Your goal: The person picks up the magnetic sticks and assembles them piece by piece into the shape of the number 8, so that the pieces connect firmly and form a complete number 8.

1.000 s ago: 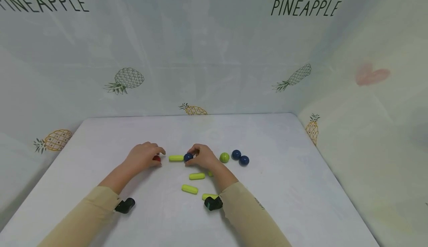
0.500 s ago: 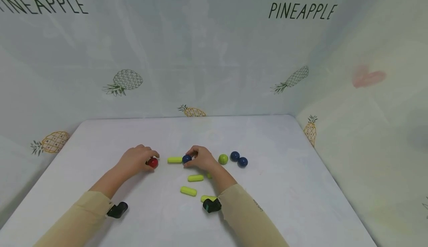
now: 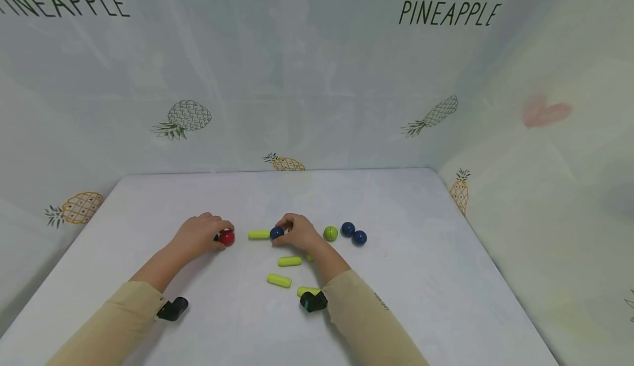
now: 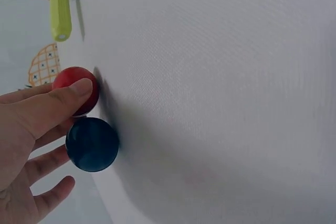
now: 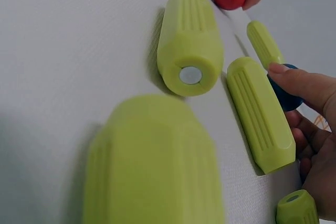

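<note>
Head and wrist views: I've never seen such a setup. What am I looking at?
No robot here: a person works bare-handed. The wide picture looks forward and down from the head; the two close ones are taken from the wrists. The left hand holds a red ball, with a dark blue ball beside it. The right hand holds another blue ball, which touches the end of a yellow-green stick. On the white table lie four more sticks, a green ball and two more blue balls.
</note>
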`<move>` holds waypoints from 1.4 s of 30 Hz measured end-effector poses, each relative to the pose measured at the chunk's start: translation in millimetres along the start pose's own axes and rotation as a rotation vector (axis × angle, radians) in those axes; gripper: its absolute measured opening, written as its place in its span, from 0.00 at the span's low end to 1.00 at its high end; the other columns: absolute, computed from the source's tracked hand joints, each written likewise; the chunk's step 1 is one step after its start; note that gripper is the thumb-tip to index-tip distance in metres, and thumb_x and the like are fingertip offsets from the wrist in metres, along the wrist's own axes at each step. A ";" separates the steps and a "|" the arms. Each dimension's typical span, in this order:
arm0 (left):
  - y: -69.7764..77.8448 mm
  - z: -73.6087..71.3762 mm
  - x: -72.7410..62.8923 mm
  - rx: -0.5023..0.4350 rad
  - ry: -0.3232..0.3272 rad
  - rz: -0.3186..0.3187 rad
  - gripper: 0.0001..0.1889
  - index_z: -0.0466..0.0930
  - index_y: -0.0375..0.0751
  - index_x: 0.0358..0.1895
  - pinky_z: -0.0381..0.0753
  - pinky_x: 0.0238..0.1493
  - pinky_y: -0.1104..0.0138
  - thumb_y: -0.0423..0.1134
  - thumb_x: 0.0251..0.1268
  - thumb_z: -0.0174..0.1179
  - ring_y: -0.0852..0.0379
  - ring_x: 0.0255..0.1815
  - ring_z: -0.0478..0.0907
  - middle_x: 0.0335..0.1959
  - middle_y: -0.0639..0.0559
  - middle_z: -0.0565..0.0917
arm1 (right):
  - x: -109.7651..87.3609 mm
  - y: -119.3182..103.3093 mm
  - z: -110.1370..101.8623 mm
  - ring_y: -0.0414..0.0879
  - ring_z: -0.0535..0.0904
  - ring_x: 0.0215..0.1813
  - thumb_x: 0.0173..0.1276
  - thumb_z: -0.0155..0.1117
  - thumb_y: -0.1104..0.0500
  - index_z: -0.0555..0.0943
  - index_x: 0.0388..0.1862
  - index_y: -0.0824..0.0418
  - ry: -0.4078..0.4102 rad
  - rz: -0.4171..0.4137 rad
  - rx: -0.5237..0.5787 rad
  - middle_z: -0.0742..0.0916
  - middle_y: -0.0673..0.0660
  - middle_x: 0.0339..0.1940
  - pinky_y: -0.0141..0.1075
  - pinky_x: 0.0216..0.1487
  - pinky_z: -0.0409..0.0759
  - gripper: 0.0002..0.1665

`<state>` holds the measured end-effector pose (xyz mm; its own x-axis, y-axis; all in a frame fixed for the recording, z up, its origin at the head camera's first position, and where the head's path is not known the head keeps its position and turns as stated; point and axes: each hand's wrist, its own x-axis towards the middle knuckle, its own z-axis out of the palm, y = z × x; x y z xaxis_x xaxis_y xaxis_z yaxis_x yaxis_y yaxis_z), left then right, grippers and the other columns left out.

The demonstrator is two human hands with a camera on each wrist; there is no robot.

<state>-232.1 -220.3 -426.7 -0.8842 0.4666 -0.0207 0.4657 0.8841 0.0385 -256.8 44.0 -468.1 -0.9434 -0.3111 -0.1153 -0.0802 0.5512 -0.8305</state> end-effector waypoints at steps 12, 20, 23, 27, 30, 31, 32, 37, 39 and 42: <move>4.3 2.2 4.3 0.016 0.010 0.001 0.22 0.84 0.46 0.48 0.81 0.40 0.55 0.40 0.45 0.78 0.49 0.41 0.76 0.38 0.51 0.84 | -1.7 0.1 -0.8 0.43 0.70 0.35 0.52 0.80 0.59 0.83 0.39 0.51 -0.005 -0.011 0.013 0.80 0.47 0.33 0.34 0.36 0.68 0.16; 10.0 3.4 8.0 0.017 0.001 -0.011 0.22 0.84 0.45 0.48 0.80 0.41 0.54 0.39 0.45 0.78 0.48 0.41 0.76 0.38 0.51 0.84 | 0.1 2.5 0.7 0.43 0.71 0.37 0.52 0.81 0.56 0.83 0.40 0.50 -0.006 0.008 0.025 0.81 0.47 0.35 0.34 0.38 0.69 0.18; 12.4 3.5 10.1 0.015 -0.006 -0.020 0.22 0.84 0.46 0.48 0.80 0.41 0.54 0.40 0.46 0.78 0.48 0.41 0.76 0.38 0.51 0.83 | 0.5 2.5 1.0 0.43 0.70 0.37 0.52 0.81 0.56 0.83 0.41 0.50 -0.007 0.009 0.020 0.80 0.46 0.35 0.33 0.37 0.68 0.18; 15.9 3.3 13.0 0.016 -0.015 -0.024 0.22 0.84 0.47 0.48 0.80 0.41 0.54 0.40 0.46 0.78 0.49 0.41 0.76 0.37 0.52 0.83 | 0.1 2.4 0.8 0.43 0.70 0.36 0.52 0.81 0.56 0.83 0.41 0.51 -0.007 0.008 0.010 0.80 0.47 0.35 0.33 0.37 0.68 0.19; 18.1 2.5 14.4 0.014 -0.018 -0.024 0.22 0.84 0.47 0.48 0.80 0.41 0.54 0.40 0.46 0.78 0.49 0.41 0.76 0.37 0.52 0.83 | -0.1 2.2 0.8 0.43 0.70 0.36 0.52 0.81 0.56 0.83 0.42 0.52 -0.006 0.002 0.008 0.80 0.47 0.35 0.33 0.37 0.69 0.19; 18.5 2.5 14.9 0.015 -0.018 -0.022 0.22 0.84 0.46 0.48 0.80 0.41 0.54 0.40 0.46 0.78 0.49 0.41 0.76 0.37 0.52 0.83 | -0.2 2.1 0.6 0.43 0.70 0.36 0.52 0.81 0.56 0.83 0.42 0.52 -0.006 0.000 0.007 0.80 0.47 0.35 0.33 0.37 0.69 0.19; 18.9 2.3 15.3 0.015 -0.018 -0.020 0.22 0.84 0.46 0.48 0.80 0.41 0.54 0.40 0.46 0.78 0.49 0.41 0.76 0.37 0.51 0.83 | 0.4 2.6 0.8 0.43 0.70 0.36 0.52 0.81 0.56 0.83 0.42 0.52 -0.006 -0.002 0.005 0.80 0.47 0.35 0.33 0.37 0.69 0.19; 21.0 2.4 17.2 0.023 -0.012 -0.011 0.22 0.84 0.47 0.48 0.80 0.41 0.54 0.41 0.46 0.78 0.49 0.41 0.76 0.37 0.51 0.83 | 1.5 3.7 0.9 0.43 0.70 0.37 0.51 0.81 0.55 0.83 0.42 0.51 -0.013 -0.003 0.001 0.80 0.47 0.35 0.32 0.37 0.69 0.19; 22.2 2.3 17.6 0.023 -0.003 -0.004 0.22 0.85 0.47 0.48 0.80 0.41 0.54 0.41 0.46 0.78 0.48 0.41 0.76 0.37 0.51 0.83 | 1.7 3.9 0.8 0.43 0.71 0.37 0.51 0.81 0.54 0.84 0.42 0.51 -0.016 -0.002 -0.001 0.80 0.47 0.35 0.32 0.37 0.70 0.19; 23.7 2.6 18.4 0.015 0.008 -0.002 0.22 0.85 0.47 0.48 0.80 0.42 0.53 0.41 0.46 0.78 0.48 0.41 0.76 0.36 0.51 0.84 | 2.2 4.1 0.5 0.43 0.71 0.37 0.51 0.81 0.54 0.84 0.43 0.51 -0.016 0.003 -0.003 0.80 0.47 0.35 0.32 0.37 0.70 0.20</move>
<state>-237.3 -190.8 -428.7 -0.8852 0.4650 -0.0127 0.4646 0.8852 0.0238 -259.1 45.2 -472.0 -0.9384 -0.3215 -0.1266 -0.0783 0.5547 -0.8284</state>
